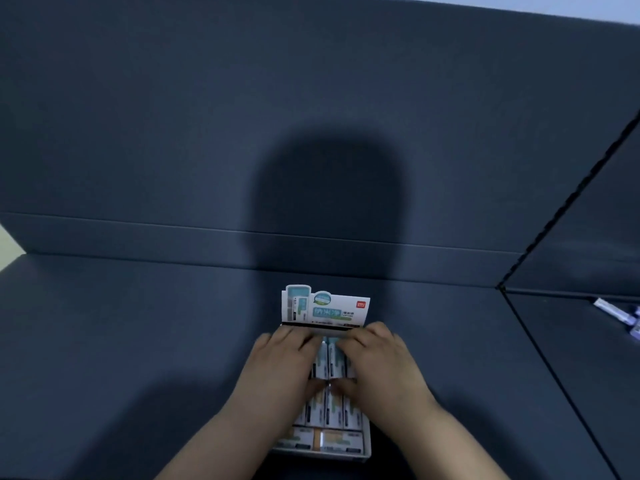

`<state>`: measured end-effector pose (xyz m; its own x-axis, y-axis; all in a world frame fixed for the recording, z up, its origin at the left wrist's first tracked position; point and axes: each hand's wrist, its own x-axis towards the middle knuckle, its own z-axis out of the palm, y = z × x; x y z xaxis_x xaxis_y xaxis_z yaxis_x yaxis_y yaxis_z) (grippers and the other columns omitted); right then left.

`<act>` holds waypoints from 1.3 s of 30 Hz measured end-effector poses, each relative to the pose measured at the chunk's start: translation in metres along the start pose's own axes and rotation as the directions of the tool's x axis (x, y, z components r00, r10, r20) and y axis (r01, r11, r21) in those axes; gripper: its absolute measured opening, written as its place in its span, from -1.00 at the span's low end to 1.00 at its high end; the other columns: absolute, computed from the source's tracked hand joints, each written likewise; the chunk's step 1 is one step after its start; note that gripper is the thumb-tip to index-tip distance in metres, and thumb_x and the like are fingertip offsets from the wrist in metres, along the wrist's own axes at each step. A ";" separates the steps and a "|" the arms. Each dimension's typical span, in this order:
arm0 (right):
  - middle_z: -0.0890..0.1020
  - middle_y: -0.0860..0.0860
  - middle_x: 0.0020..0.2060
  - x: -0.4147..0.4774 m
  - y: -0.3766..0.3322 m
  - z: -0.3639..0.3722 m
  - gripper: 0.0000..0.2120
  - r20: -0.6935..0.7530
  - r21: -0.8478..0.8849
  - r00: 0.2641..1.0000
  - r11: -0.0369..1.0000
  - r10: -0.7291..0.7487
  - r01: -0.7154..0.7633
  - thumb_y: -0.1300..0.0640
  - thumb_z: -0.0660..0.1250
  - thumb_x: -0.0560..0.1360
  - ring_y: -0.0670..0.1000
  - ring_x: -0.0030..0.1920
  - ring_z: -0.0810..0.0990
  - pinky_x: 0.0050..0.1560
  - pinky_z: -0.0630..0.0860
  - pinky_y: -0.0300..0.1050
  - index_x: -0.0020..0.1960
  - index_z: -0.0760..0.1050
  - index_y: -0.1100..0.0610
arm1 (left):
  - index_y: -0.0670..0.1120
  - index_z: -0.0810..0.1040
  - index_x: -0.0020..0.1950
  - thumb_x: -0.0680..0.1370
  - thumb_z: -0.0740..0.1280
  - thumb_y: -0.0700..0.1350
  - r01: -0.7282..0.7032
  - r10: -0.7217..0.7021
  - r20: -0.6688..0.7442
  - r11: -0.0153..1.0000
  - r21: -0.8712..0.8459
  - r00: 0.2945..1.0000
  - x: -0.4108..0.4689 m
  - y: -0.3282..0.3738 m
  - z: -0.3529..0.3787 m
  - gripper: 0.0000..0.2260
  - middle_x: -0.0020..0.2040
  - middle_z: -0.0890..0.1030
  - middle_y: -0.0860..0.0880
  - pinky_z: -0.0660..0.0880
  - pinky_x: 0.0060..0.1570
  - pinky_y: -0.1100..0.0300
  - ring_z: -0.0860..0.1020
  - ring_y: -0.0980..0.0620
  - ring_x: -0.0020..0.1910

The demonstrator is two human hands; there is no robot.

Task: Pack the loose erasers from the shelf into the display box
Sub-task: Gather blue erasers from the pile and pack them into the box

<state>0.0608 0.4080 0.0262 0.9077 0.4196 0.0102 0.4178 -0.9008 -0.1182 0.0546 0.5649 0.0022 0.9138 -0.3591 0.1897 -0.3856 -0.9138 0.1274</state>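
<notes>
Head view, the only one you've got:

- Display box [322, 456] sits on the dark shelf [138, 341] right in front of you, header card [325, 308] standing up at the far end.
- Erasers [330, 410] are in the box in rows. The near rows look full and level, and the nearest row has orange sleeves.
- Left hand [280, 365] and right hand [379, 362] both lie over the rear rows, fingers pointing at the header card, thumbs nearly meeting in the middle.
- Grip: can't tell. You could be pressing the rear row flat or pinching a group between fingers and thumbs. It's too blurred and your hands hide the contact.
- No loose erasers show on this shelf section. A few small white-and-blue items [620, 315] lie on the next section to your right. They're too blurred to name.

My read: you're seating the rear row, and the pack is nearly done.

Risks from here:
- The box is light card, so a forward push will slide it towards the back panel [207, 133] or fold the header card back. Push straight down.
- Uneven pressure can tip one eraser on edge, and it will jam its neighbours and stand proud.
- Lifting off fast can drag an eraser out if a sleeve sticks to your fingers.
- Check whether those items on the right are leftover stock before you call it finished.
</notes>
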 end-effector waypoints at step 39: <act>0.65 -0.06 -0.05 -0.104 0.053 0.010 -0.54 -0.318 -0.091 0.908 0.945 0.272 -0.315 -0.17 0.54 0.19 0.04 -0.05 0.62 -0.19 0.56 -0.06 0.01 0.61 0.01 | -0.02 0.68 -0.09 0.24 0.38 0.08 -0.277 0.276 -0.056 0.961 -0.015 0.960 0.004 0.102 0.006 -0.68 -0.22 0.64 0.06 0.49 -0.15 0.22 0.60 0.03 -0.21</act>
<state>-0.0119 0.3172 0.0092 0.9508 0.1005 0.2929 0.1125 -0.9933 -0.0244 0.0200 0.4692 0.0097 0.7633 -0.5861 0.2717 -0.6255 -0.7756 0.0841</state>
